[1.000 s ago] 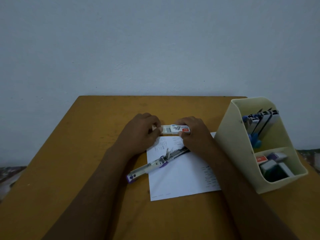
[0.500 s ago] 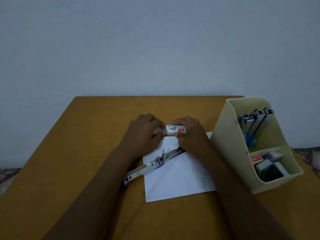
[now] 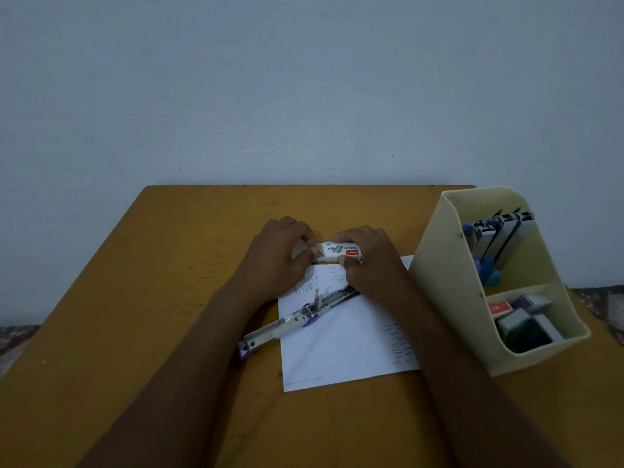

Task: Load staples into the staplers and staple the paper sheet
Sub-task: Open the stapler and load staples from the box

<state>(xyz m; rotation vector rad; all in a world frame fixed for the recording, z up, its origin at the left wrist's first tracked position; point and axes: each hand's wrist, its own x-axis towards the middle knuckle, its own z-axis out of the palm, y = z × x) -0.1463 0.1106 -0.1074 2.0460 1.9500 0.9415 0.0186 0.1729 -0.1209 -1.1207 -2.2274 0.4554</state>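
— Hands?
— Gripping the staple box (image 3: 339,251) in the right hand (image 3: 368,261), pinching its end (drawer, probably) with the left hand (image 3: 280,255), at the paper's (image 3: 344,346) far edge.
— Risk?
— Yanked hard, could scatter the contents past the open stapler (image 3: 297,319).

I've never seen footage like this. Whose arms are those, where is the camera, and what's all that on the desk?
There is no machine here: these are a person's two bare arms, filmed by one wide-angle camera worn on the head, looking forward and down, so the arms reach in from the bottom edge. Both hands hold a small white staple box: the right hand grips its labelled end, the left hand pinches the other end, seemingly opening it. Below it a stapler, swung open, lies diagonally, partly on a paper sheet and partly on the wooden table. At the right stands a cream organizer: more staplers stand in its upper compartment, small boxes lie in the lower one.
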